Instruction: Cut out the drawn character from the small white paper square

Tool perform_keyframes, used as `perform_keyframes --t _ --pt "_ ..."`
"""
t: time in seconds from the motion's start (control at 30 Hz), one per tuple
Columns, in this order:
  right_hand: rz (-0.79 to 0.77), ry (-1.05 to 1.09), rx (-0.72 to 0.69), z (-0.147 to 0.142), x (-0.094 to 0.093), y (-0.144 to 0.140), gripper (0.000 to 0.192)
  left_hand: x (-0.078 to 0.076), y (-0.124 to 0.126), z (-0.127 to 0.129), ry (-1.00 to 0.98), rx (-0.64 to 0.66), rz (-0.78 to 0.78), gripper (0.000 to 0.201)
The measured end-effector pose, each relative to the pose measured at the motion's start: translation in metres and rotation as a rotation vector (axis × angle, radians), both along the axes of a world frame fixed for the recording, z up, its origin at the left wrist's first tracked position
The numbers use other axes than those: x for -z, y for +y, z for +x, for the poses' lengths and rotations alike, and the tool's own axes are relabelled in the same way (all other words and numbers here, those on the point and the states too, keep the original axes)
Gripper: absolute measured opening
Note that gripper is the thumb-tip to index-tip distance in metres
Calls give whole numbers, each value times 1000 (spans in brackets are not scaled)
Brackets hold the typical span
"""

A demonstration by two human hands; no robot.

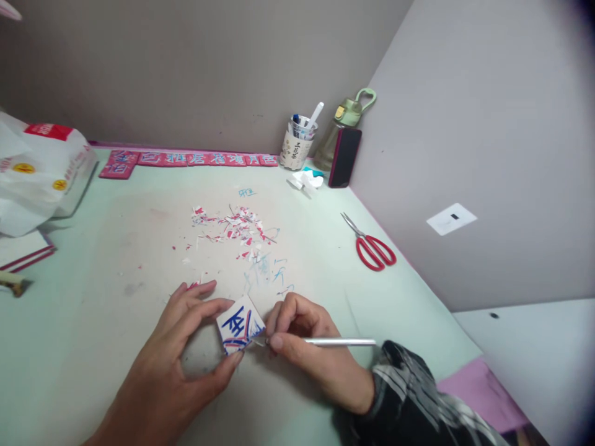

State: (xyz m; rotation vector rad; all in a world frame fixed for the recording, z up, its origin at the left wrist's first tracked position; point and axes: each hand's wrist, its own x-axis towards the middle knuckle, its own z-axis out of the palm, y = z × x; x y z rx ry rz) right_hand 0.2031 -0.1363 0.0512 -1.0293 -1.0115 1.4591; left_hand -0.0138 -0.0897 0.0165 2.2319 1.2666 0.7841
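Head view: carving step in hand, by look of it. Left hand (186, 347) pinches small square block (239, 332) between thumb and fingers, near front edge of pale green table (93, 297). Right hand (304, 337) grips slim silver knife (341, 341) pen-style, tip touching block's right edge. Block face white, blue character, red-blue strokes. Next cut likely calls for steady block, shallow controlled pressure. Paper-thin red-white shavings (232, 226) scattered beyond. Red-handled scissors (372, 246) well right, apart. Paper cup (296, 147) with pens at wall.
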Motion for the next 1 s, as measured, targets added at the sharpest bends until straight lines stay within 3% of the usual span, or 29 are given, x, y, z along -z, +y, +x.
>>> perform_keyframes --t 0.3,0.6,0.7,0.83,1.0 --pt "288 -521 79 -4 -6 -8 14 -8 4 4 45 96 173 32" --pt "224 -481 96 -5 -7 -5 15 -8 4 1 86 159 248 33" --pt "391 -680 68 -4 -7 -3 5 -6 4 -1 87 166 236 34" --pt "685 -941 46 -2 -5 0 18 -4 5 1 85 167 275 34" --pt "798 -1032 19 0 1 3 17 -6 5 1 90 175 283 33"
